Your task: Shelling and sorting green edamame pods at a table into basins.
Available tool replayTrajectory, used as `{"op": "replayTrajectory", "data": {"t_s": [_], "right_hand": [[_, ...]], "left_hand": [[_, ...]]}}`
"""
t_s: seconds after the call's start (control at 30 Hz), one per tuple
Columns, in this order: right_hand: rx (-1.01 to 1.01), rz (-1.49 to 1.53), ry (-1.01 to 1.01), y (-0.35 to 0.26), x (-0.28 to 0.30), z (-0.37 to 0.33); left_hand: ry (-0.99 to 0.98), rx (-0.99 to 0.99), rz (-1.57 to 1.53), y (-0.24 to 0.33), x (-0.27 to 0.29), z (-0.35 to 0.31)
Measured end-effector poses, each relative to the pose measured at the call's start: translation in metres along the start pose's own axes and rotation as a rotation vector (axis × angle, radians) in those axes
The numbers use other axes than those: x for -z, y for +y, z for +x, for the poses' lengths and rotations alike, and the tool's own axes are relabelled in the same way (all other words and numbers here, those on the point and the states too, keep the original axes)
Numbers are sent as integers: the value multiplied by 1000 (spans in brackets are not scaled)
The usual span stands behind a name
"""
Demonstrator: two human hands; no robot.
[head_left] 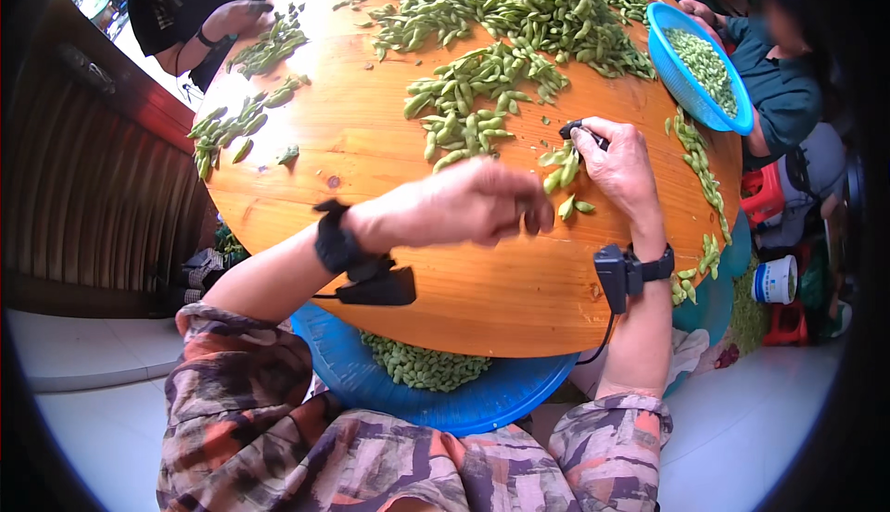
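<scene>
My left hand (482, 202) reaches across the near middle of the table, smeared by motion; its dark fingertips are too blurred to show whether it holds anything. To its right, my right hand (619, 167) is closed with thumb and fingers together. A small black piece (586, 134) sits at its fingertips, held or worn; I cannot tell which. Just below those fingertips lie a few green soybean pods (563, 167), with another small pair of pods (575, 206) between my hands. A larger cluster of pods (468, 95) spreads beyond my left hand.
The round wooden table (343, 141) bears a big pod heap (547, 12). A blue basin (324, 350) of shelled beans (422, 364) sits below its near edge. At right, a person (779, 76) is beside a blue basket (660, 49); another person (199, 12) works far left.
</scene>
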State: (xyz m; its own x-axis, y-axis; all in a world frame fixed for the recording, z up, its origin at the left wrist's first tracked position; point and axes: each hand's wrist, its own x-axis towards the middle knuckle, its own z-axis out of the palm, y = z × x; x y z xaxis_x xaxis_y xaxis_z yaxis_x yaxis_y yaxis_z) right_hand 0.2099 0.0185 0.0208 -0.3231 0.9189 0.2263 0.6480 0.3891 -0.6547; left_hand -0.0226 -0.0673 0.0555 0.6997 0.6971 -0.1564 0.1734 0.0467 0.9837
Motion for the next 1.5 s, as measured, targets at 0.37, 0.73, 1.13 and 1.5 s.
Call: {"op": "replayTrajectory", "data": {"t_s": [0.37,0.73,1.13,1.5], "right_hand": [[192,-151,189,-2,-9,0],[205,-150,154,-8,-13,-1],[198,33,133,-16,-20,-3],[-199,881,-252,-49,-14,-17]], "left_hand": [[339,110,1015,-33,-21,-117],[257,-85,934,-8,-40,-95],[631,-198,988,-57,40,-19],[547,-157,-472,-30,18,21]]}}
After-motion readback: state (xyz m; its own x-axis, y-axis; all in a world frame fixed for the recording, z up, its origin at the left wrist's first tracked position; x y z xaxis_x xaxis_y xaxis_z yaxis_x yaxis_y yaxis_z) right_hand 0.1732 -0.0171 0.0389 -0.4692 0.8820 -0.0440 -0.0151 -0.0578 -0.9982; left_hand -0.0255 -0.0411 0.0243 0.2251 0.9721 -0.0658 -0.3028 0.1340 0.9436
